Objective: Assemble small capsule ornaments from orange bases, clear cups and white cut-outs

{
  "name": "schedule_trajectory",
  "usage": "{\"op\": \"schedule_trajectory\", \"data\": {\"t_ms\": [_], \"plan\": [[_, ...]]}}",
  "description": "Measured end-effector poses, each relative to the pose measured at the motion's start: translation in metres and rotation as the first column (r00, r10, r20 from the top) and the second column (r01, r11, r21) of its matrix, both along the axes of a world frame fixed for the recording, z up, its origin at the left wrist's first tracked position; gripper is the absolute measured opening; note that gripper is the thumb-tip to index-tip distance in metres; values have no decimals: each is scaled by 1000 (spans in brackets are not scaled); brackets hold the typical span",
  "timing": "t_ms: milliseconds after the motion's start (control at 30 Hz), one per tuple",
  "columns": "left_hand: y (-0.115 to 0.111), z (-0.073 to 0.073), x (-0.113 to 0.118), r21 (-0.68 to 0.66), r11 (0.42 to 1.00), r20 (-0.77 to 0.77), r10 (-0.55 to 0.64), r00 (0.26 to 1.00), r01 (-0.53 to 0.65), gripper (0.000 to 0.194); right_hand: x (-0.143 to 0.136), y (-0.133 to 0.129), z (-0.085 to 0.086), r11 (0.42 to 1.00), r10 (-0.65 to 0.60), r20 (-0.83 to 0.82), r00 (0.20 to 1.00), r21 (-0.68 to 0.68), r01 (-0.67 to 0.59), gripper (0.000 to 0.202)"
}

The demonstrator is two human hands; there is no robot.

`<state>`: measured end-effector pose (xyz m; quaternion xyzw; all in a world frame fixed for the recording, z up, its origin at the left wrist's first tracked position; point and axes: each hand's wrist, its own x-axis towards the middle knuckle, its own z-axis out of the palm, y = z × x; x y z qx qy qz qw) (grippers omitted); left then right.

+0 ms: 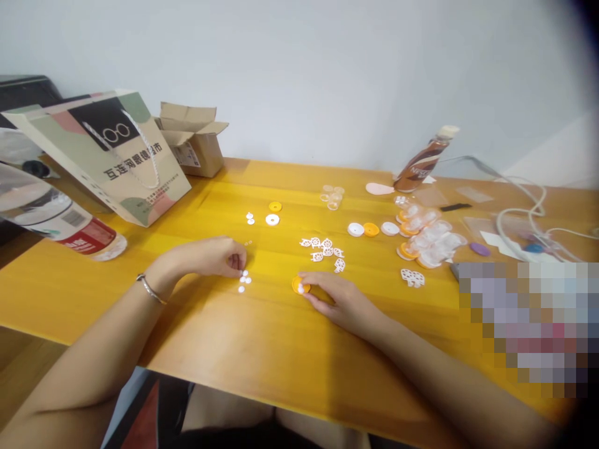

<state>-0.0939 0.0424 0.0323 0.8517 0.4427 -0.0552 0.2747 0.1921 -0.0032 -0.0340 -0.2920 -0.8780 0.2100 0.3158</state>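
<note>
My left hand (pixel 222 257) is closed, thumb and fingertips together at the edge of several small white discs (pixel 248 280) on the table. Whether one of the discs is between the fingertips is hidden. Two tiny clear rings (pixel 248 242) lie just beyond that hand. To the right, my right hand (pixel 339 298) grips the rim of a round orange cap (pixel 296 285) at the tabletop, between thumb and fingers. A small white piece (pixel 302 289) shows on the cap by the fingertips. Several white spoked cut-out pieces (pixel 327 252) lie beyond the right hand.
A yellow disc (pixel 275 206) and a white disc (pixel 272 219) lie farther back. Clear cups (pixel 332 197) and clear-domed orange pieces (pixel 433 240) sit to the right, near a brown drink bottle (pixel 418 162). A paper bag (pixel 135 168), cardboard box (pixel 201 153) and large bottle (pixel 70 218) stand left.
</note>
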Motion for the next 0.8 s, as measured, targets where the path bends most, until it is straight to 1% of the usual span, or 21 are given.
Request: {"op": "schedule_trajectory", "data": {"t_ms": [133, 267, 333, 433, 533, 600, 667, 733, 800], "plan": [[0, -4, -1, 95, 995, -27, 11, 1000, -9, 11, 0, -1, 0, 1000, 6, -3, 1000, -19, -6, 20], [0, -6, 1, 183, 983, -62, 5, 998, 6, 12, 1, -1, 2, 999, -10, 5, 1000, -35, 10, 27], [-2, -6, 4, 234, 972, -84, 13, 996, 7, 9, 2, -1, 1, 999, -23, 12, 1000, -37, 23, 30], [-6, -5, 12, 327, 945, -93, -4, 996, 34, 8, 1, 0, 1, 996, -84, 25, 996, -36, 85, 35], [-10, -6, 24, 451, 885, -81, -88, 993, 115, 14, -2, 1, 1, 980, -190, 69, 979, -43, 193, 42], [-14, -8, 34, 524, 838, -52, -146, 988, 151, 19, -4, 1, 1, 967, -247, 106, 963, -37, 252, 44], [-18, -12, 43, 556, 815, 14, -206, 979, 163, 21, -6, 1, 1, 958, -282, 145, 948, -14, 287, 42], [-21, -16, 50, 546, 822, 104, -258, 961, 161, 21, -7, 1, 1, 956, -290, 181, 940, 12, 293, 36], [-23, -19, 56, 498, 857, 211, -269, 940, 134, 21, -7, 1, 2, 961, -276, 195, 941, 25, 277, 28]]}}
